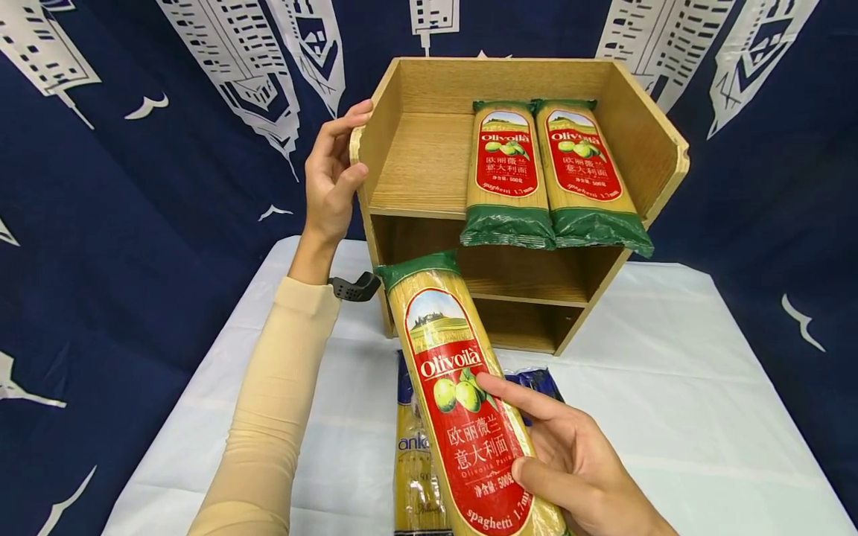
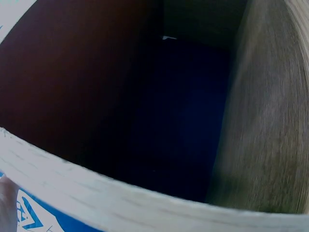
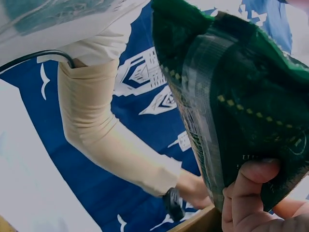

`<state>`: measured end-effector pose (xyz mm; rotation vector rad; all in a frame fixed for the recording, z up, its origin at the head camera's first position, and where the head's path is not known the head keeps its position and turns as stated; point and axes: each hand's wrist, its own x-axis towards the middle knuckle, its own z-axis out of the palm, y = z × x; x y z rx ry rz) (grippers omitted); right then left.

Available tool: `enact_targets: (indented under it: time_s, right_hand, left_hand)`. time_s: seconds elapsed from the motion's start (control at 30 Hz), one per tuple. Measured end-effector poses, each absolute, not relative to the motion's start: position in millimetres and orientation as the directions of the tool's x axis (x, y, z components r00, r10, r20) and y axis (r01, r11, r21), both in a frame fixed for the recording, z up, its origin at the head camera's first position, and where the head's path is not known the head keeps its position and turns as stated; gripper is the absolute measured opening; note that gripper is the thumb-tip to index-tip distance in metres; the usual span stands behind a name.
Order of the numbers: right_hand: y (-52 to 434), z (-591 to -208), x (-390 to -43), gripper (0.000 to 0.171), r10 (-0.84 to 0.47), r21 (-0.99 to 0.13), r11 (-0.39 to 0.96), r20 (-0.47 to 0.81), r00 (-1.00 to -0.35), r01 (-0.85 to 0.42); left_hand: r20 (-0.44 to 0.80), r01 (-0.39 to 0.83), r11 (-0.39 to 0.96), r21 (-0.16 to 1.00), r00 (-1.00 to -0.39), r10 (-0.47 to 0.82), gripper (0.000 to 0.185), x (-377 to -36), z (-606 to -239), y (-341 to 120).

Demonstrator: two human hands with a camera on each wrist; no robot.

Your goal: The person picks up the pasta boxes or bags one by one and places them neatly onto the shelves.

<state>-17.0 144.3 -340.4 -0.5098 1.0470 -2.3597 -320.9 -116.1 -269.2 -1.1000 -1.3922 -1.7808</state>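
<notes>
My right hand [image 1: 576,454] grips a pack of spaghetti [image 1: 462,402] with green ends and a red label, holding it tilted in front of the shelf. In the right wrist view, curled fingers [image 3: 251,188] hold the green end of this pack [image 3: 241,92]. With fingers and thumb round its left side panel, my left hand [image 1: 335,175] holds the wooden shelf unit [image 1: 422,160]. In the left wrist view the panel's pale edge [image 2: 120,198] crosses below a dark compartment. Two like spaghetti packs [image 1: 507,164] [image 1: 583,160] lie side by side on the top shelf, at the right.
Partly hidden under the held pack, a blue and yellow pasta pack [image 1: 412,454] lies on the white tablecloth [image 1: 684,387]. Below the top shelf are two lower compartments [image 1: 523,272]. A dark blue curtain [image 1: 167,223] with white prints hangs behind.
</notes>
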Motion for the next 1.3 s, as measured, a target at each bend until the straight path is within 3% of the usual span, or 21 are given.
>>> enact_targets:
  time_s: [0.27, 0.6, 0.9, 1.3]
  right_hand:
    - [132.6, -322.4, -21.5, 0.071, -0.583, -0.780, -0.575, 0.180, -0.792, 0.246]
    - [117.7, -301.0, -41.8, 0.073, -0.509, -0.775, -0.630, 0.362, -0.781, 0.052]
    - [99.3, -279.3, -67.1, 0.073, -0.407, -0.819, -0.572, 0.321, -0.855, -0.036]
    - [84.0, -275.7, -92.8, 0.071, -0.372, -0.823, -0.567, 0.297, -0.879, -0.038]
  left_hand:
    - [0.884, 0.851, -0.261, 0.457, -0.468, 0.021, 0.074, -321.5, -271.4, -117.9]
    - [0.880, 0.842, -0.280, 0.462, -0.473, 0.030, 0.073, -322.4, -274.7, -117.3]
    - [0.882, 0.844, -0.273, 0.461, -0.471, 0.032, 0.074, -322.5, -274.4, -116.2]
    - [0.896, 0.857, -0.280, 0.433, -0.442, 0.034, 0.078, -322.5, -272.1, -115.3]
